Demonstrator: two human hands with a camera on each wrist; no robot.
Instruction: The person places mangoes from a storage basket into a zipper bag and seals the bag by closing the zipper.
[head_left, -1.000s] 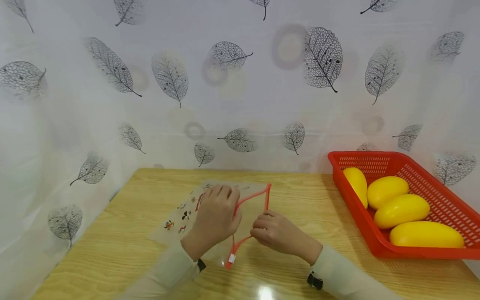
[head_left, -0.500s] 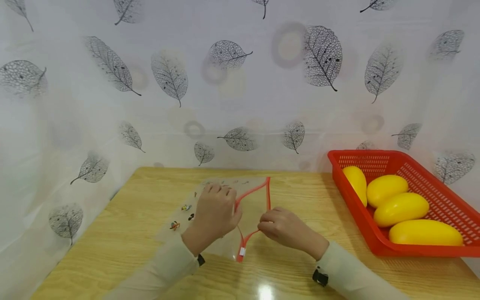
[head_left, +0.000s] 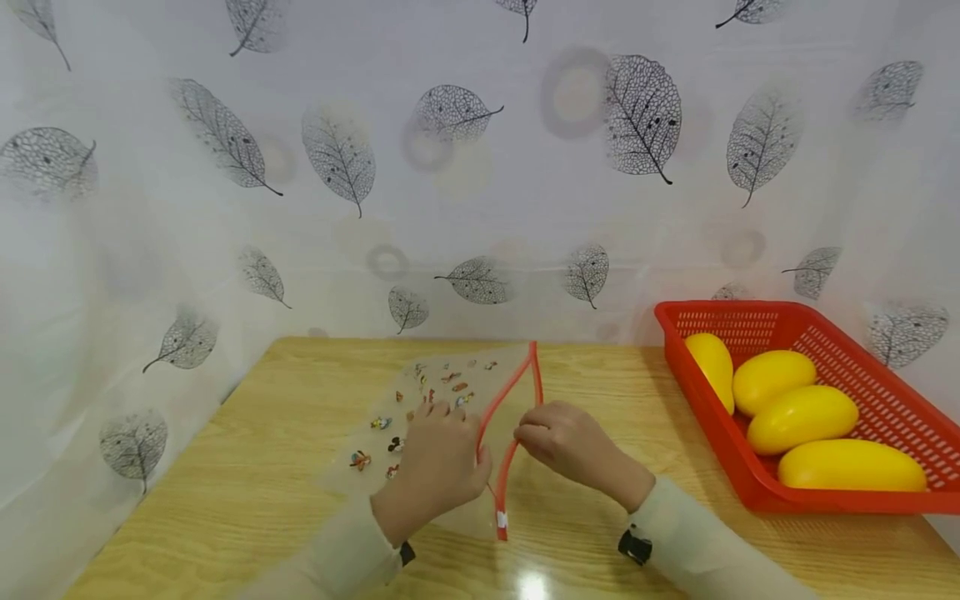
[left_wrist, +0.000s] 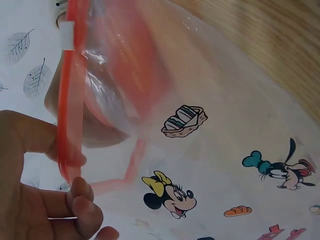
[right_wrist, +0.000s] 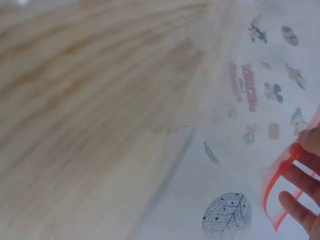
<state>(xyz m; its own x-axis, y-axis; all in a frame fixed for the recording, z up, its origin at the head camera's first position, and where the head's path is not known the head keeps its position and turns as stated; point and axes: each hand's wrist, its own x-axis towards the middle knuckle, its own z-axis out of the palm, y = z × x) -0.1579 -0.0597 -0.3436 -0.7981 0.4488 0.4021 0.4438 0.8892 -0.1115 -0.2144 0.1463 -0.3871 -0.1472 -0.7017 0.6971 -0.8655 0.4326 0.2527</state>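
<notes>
A clear plastic zip bag printed with small cartoon figures (head_left: pixel 435 400) is held just above the pale wooden bench (head_left: pixel 225 500), near its middle. Its red zip strip (head_left: pixel 513 417) is parted into a narrow opening, the two red edges meeting at the far end and spreading toward the person. The left edge of that strip is pinched by the left hand (head_left: pixel 442 462), thumb and curled fingers closed on it; in the left wrist view the red strip (left_wrist: pixel 70 105) is seen gripped between thumb and fingertips (left_wrist: pixel 82 200), with a white tab at its end and the cartoon prints showing through the film. The right edge is pinched by the right hand (head_left: pixel 558 442), fingers curled around it; in the right wrist view the fingertips (right_wrist: pixel 305 175) are seen closed on the red strip (right_wrist: pixel 280 175), the printed bag (right_wrist: pixel 255 95) stretching away over the bench.

Well to the right, a red perforated plastic basket (head_left: pixel 885 400) is set on the bench, and four smooth yellow mango-shaped fruits (head_left: pixel 802 421) are lying inside it. White sheeting printed with grey skeleton leaves (head_left: pixel 480 167) is hung behind and beside the bench.
</notes>
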